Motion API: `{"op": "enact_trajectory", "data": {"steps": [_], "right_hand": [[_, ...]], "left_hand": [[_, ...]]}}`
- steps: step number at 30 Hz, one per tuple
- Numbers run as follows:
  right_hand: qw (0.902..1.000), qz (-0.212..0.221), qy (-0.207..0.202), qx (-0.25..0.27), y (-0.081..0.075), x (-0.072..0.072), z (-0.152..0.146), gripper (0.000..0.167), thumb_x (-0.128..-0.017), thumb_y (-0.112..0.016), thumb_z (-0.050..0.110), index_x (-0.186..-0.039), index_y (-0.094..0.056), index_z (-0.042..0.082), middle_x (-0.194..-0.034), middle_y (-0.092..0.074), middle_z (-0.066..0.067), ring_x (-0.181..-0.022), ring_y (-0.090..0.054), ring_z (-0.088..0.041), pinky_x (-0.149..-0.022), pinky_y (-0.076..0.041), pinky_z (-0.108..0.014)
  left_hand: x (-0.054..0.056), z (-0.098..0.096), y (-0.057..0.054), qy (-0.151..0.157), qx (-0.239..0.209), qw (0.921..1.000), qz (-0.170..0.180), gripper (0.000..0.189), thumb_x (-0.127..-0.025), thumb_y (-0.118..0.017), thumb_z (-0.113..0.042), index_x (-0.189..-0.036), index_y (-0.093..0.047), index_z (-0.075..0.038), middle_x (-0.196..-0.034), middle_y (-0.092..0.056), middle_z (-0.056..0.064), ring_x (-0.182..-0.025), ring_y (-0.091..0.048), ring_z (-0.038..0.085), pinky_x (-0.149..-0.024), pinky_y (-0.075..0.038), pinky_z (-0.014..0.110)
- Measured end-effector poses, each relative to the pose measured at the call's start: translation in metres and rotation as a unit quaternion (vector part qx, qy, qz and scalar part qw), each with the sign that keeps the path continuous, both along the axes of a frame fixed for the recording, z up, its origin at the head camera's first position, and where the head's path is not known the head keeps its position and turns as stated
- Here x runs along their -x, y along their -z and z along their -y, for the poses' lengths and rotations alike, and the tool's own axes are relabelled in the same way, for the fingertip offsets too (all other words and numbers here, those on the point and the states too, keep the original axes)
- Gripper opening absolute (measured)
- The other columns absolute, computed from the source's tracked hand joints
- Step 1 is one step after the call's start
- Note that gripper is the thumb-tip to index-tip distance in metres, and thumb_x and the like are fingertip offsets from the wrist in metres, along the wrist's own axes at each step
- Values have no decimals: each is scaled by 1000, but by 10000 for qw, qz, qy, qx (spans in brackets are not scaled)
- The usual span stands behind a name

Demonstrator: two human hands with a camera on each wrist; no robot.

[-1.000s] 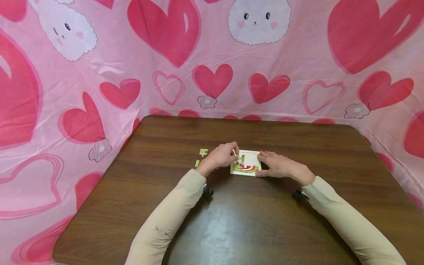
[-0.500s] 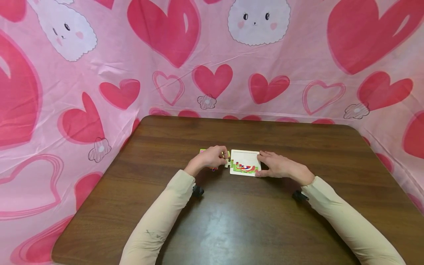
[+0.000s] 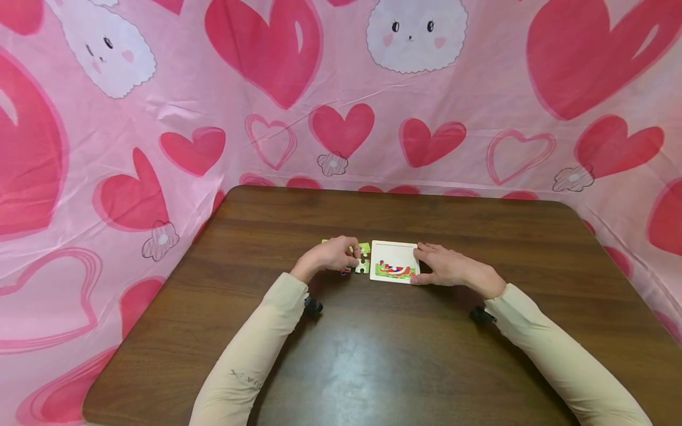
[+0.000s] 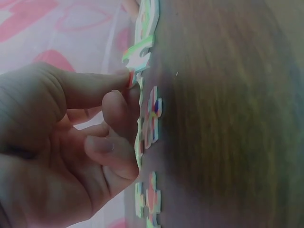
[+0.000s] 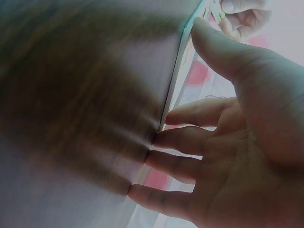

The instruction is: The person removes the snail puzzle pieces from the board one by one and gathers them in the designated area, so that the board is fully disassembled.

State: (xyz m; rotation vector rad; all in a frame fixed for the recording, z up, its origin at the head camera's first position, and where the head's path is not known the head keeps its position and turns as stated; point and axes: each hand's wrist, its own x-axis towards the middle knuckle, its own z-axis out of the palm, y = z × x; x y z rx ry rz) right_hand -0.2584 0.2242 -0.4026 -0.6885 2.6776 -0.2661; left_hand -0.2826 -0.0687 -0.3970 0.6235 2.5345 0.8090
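My left hand (image 3: 334, 254) is just left of the white puzzle tray (image 3: 394, 245), its thumb and index finger pinching the edge of a green-and-white jigsaw piece (image 3: 362, 266). In the left wrist view, that piece (image 4: 138, 58) shows at the fingertips, with the other fingers loosely bent. My right hand (image 3: 447, 264) rests against the tray's right edge. Its thumb touches the near corner, and the fingers are extended in the right wrist view (image 5: 213, 142). Colourful pieces showing red, white and green fill the tray's lower part (image 3: 395, 270).
Another green piece (image 3: 364, 248) lies beside the tray's upper left. Several loose pieces, among them a red one with a blue spot (image 4: 153, 116), lie under and around my left hand, partly hidden. The brown wooden table (image 3: 341, 355) meets a pink heart-print cloth (image 3: 341, 71) behind.
My left hand has moved left from over the tray, bringing the pinched piece out beside it. The tray's left part now shows bare white. My right hand has stayed in place.
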Motion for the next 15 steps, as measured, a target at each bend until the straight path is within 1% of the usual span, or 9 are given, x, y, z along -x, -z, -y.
{"op": "enact_trajectory", "data": {"steps": [5,7,11,15], "right_hand": [[10000,13,11,-10,-1,0,-1,89,-87,-63,59,-149,-37,1,-158,-26,-25,-146,-23,-46,-112,-24,-66],[10000,26,28,-20,-1,0,-1,89,-87,-63,59,-149,-36,1,-158,-25,-25,-146,-22,-46,-112,-23,-65],[10000,26,39,-20,-1,0,-1,89,-87,-63,60,-150,-36,2,-159,-25,-25,-146,-22,-45,-113,-23,-64],[10000,22,2,-11,-1,0,-1,89,-87,-62,60,-149,-37,2,-158,-25,-25,-146,-22,-46,-113,-23,-64]], "left_hand": [[1,-4,2,66,126,9998,-101,8,-90,-68,-12,-94,-61,-9,-82,-66,4,-61,-58,10,-59,-44,22],[1,-5,2,27,226,9996,-149,8,-90,-68,-13,-93,-61,-10,-83,-65,3,-62,-57,11,-59,-43,23],[1,-5,0,-80,404,9990,-197,8,-91,-69,-16,-94,-63,-13,-88,-63,4,-66,-56,15,-60,-42,25],[1,-4,-1,-122,523,9982,-279,8,-91,-68,-19,-96,-64,-13,-91,-63,4,-72,-56,17,-63,-42,26]]}}
